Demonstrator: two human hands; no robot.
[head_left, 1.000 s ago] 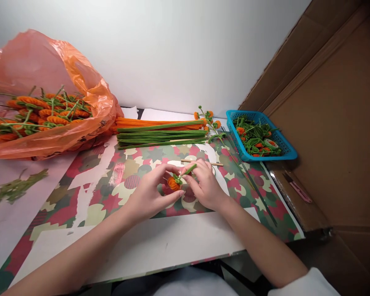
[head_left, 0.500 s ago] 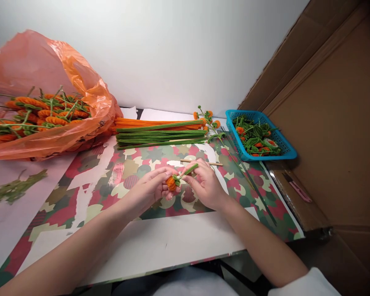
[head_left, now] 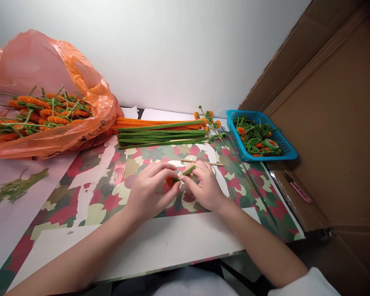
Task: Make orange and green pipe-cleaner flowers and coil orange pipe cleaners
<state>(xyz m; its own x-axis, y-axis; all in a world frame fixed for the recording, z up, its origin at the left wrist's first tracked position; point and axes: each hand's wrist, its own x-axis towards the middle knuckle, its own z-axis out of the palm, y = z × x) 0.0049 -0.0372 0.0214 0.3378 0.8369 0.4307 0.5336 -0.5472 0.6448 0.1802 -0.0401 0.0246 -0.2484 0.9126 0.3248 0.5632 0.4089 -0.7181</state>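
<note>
In the head view, an orange chenille flower head (head_left: 169, 181) is held low over a camouflage-patterned sheet (head_left: 107, 203), between the two hands. It is loosely enclosed by the left hand (head_left: 151, 187), whose fingers are arched over it and whose thumb is brought up from below; only a small patch of orange is left visible, and the exact contact of the fingertips is hidden. A green chenille stem (head_left: 189, 169) is pinched between thumb and forefinger of the right hand (head_left: 206, 185), its free end slanted up and away from the bloom.

The step in hand is judged to be the working of the green stem against the base of the bloom. For the next move, the flower head would need to be kept steady on the left while the stem is held taut on the right, so that the joint is not loosened.

Just behind the right hand, a thin wooden stick (head_left: 188, 160) is laid on the sheet. Farther back, bundled green chenille stems (head_left: 160, 137) are set between an orange plastic bag (head_left: 49, 144) and a blue basket (head_left: 291, 154).
</note>
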